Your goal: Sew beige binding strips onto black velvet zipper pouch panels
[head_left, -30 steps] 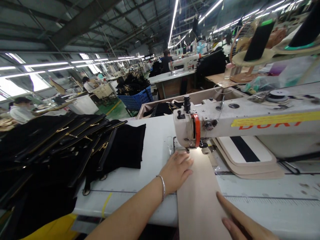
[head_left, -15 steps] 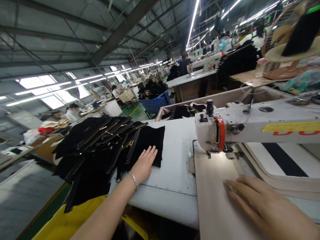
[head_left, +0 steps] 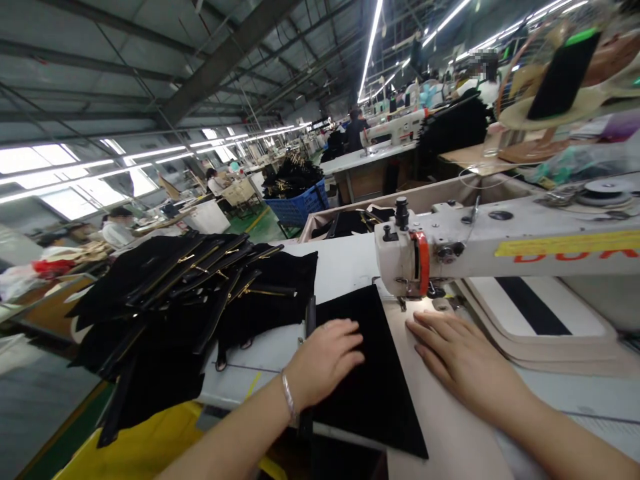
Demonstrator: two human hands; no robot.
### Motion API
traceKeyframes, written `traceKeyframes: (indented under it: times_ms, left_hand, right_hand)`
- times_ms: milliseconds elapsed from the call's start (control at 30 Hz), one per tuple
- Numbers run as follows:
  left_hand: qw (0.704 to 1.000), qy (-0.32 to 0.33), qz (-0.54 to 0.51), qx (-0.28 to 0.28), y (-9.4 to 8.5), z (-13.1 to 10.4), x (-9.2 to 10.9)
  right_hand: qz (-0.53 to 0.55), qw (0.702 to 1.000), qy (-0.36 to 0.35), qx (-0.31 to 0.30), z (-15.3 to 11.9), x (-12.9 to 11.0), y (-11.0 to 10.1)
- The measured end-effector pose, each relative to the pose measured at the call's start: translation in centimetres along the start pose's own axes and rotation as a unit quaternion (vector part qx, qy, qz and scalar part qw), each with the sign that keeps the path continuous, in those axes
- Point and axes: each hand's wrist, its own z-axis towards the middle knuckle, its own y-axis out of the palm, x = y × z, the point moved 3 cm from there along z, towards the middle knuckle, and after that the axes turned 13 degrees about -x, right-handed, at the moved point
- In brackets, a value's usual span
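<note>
My left hand [head_left: 327, 363], a silver bracelet at its wrist, lies over a black fabric panel [head_left: 373, 387] with its fingers loosely extended. A zipper strip edges that panel on the left. My right hand [head_left: 450, 347] rests flat on a beige panel [head_left: 405, 360], fingertips close to the sewing machine's needle area. The white sewing machine [head_left: 403, 257] has an orange guard and a lit needle area. Left of my hands, a heap of black zippered panels [head_left: 165, 293] spreads over the table [head_left: 340, 257].
Beige-edged panels with a dark stripe [head_left: 575, 313] lie beneath the machine arm. Behind the machine stands a beige bin [head_left: 307, 230] holding black pieces. A blue crate [head_left: 300, 207] is farther back, and a yellow container [head_left: 135, 447] sits below the table's left side. Other people work in the distance.
My left hand has moved right, bringing a black panel from beside the heap to the edge of the beige panel. My right hand has moved up closer to the needle area.
</note>
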Motion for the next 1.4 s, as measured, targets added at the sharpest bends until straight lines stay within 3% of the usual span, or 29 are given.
traceKeyframes:
  times_ms: [67,133,200,267,467,533,800,1200,1400]
  left_hand:
    - [0.996,-0.073,-0.007,0.061,0.7,3.1,-2.1]
    - [0.988,-0.127,-0.027,0.082,1.2,6.1,-4.2]
    - [0.986,-0.140,-0.050,0.073,1.5,8.3,-5.2]
    - [0.988,-0.128,-0.064,0.063,1.6,9.2,-4.9]
    - [0.986,-0.020,-0.154,0.058,2.5,8.7,-0.9]
    - [0.985,-0.027,-0.153,0.074,2.9,9.2,-0.2]
    - [0.986,-0.084,-0.085,0.116,3.1,11.5,-0.1]
    - [0.986,-0.095,-0.062,0.125,2.8,11.6,0.1]
    - [0.991,0.090,-0.057,0.085,3.2,9.1,2.2]
  right_hand:
    - [0.000,1.000,0.001,-0.004,0.1,-0.2,-0.3]
    - [-0.003,1.000,0.004,-0.008,0.1,-0.2,-0.5]
    - [-0.005,1.000,0.007,-0.009,0.2,-0.3,-0.7]
    - [-0.003,1.000,0.006,-0.009,0.1,-0.4,-0.7]
    - [0.008,1.000,0.012,-0.007,0.0,-0.4,-0.9]
    - [0.009,1.000,0.009,-0.014,0.0,-0.5,-1.0]
    - [0.013,1.000,0.013,-0.024,0.2,-0.5,-1.2]
    - [-0.003,0.999,0.022,-0.041,0.4,-0.4,-0.9]
    - [0.022,0.999,0.005,-0.023,0.1,-0.2,-1.0]
